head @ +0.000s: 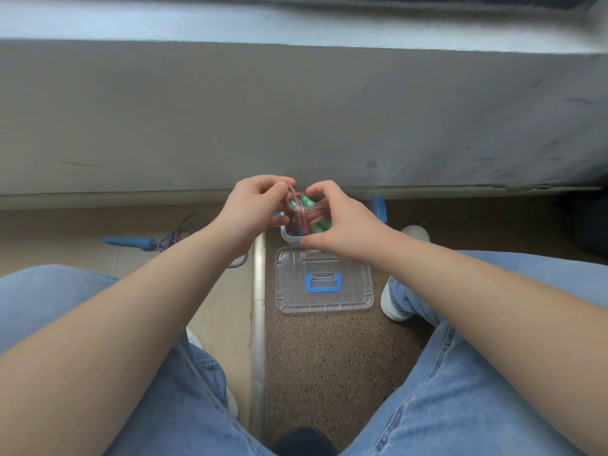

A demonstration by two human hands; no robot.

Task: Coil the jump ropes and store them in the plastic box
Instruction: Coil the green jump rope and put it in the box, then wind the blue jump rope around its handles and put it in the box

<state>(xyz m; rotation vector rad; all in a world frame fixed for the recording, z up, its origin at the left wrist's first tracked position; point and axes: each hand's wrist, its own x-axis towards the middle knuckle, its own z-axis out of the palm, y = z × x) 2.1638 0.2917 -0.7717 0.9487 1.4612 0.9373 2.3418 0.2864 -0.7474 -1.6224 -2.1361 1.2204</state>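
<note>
The pink jump rope (307, 214), coiled around its green handles (310, 203), is held just above the open plastic box (289, 237). The left hand (253, 212) pinches a loop and the right hand (342, 225) grips the bundle. The clear lid (324, 301) lies on the floor nearer the person, and a blue-handled rope (131, 242) lies to the left.

This is a plain indoor room, seen near the floor: a scuffed grey wall (296, 120) under a pale ledge (230, 24), light wooden flooring (227, 311) and brown speckled carpet (329, 373), joined by a metal strip (258, 340). Whether it is a home or not, I cannot tell.
</note>
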